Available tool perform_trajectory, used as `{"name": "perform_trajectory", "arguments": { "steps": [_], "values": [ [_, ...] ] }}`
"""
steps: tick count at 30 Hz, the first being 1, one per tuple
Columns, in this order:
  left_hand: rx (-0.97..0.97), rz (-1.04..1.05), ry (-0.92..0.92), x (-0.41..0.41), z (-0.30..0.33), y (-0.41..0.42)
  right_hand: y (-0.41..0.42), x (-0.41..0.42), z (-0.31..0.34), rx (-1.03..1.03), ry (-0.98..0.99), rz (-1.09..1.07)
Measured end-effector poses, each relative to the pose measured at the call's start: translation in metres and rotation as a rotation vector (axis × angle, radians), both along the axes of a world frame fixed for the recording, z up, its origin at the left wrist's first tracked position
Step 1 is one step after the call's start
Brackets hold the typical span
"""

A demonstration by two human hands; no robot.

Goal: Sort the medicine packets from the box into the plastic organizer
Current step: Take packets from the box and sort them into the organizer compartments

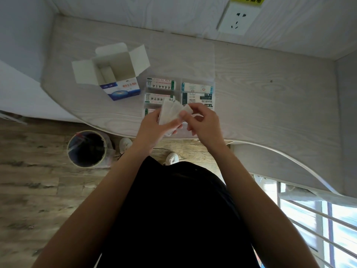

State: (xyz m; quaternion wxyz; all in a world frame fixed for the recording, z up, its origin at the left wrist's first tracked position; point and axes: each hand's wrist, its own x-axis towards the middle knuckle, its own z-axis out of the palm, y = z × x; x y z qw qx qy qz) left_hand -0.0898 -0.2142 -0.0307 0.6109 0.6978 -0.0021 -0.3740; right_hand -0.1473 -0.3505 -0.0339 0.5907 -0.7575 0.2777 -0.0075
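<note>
Left hand (154,122) gripping fanned packets (170,113), right hand (202,120) pinching one, over organizer (197,88) near table edge

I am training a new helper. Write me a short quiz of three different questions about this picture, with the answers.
1. True or false: the box on the table stands open.
2. Which hand holds the fan of white packets from below: A left, B right?
3. Fill in: the plastic organizer lies to the ___ of the box in the picture.

Key: 1 true. 2 A; the left hand grips the fan, the right hand pinches one packet. 3 right.
</note>
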Motion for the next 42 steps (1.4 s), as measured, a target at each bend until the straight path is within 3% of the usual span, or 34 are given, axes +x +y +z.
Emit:
{"name": "perform_trajectory", "arguments": {
  "steps": [5, 11, 15, 21, 26, 34, 36, 42],
  "values": [
    [-0.067, -0.025, 0.196, 0.002, 0.006, -0.002, -0.002, 0.0, -0.002, 0.102, 0.015, -0.116],
    [0.08, -0.058, -0.093, 0.004, 0.009, -0.003, 0.001, -0.005, 0.0, 0.303, 0.011, -0.095],
    [0.111, 0.024, -0.115, 0.005, 0.009, -0.003, -0.001, -0.006, 0.0, 0.353, 0.009, -0.126],
    [0.189, -0.067, -0.191, 0.007, 0.01, 0.0, 0.0, -0.007, 0.001, 0.45, 0.008, -0.153],
    [0.039, -0.059, -0.05, 0.006, 0.012, 0.004, -0.011, -0.012, 0.0, 0.482, -0.031, -0.224],
    [0.034, 0.103, -0.024, 0.01, 0.0, 0.014, -0.049, -0.018, 0.01, 0.525, -0.19, -0.311],
    [0.042, 0.1, -0.026, 0.01, -0.001, 0.015, -0.054, -0.018, 0.012, 0.443, -0.176, -0.263],
    [0.037, 0.082, -0.006, 0.005, -0.004, 0.013, -0.064, -0.009, 0.005, -0.122, -0.054, 0.022]
  ]
}}
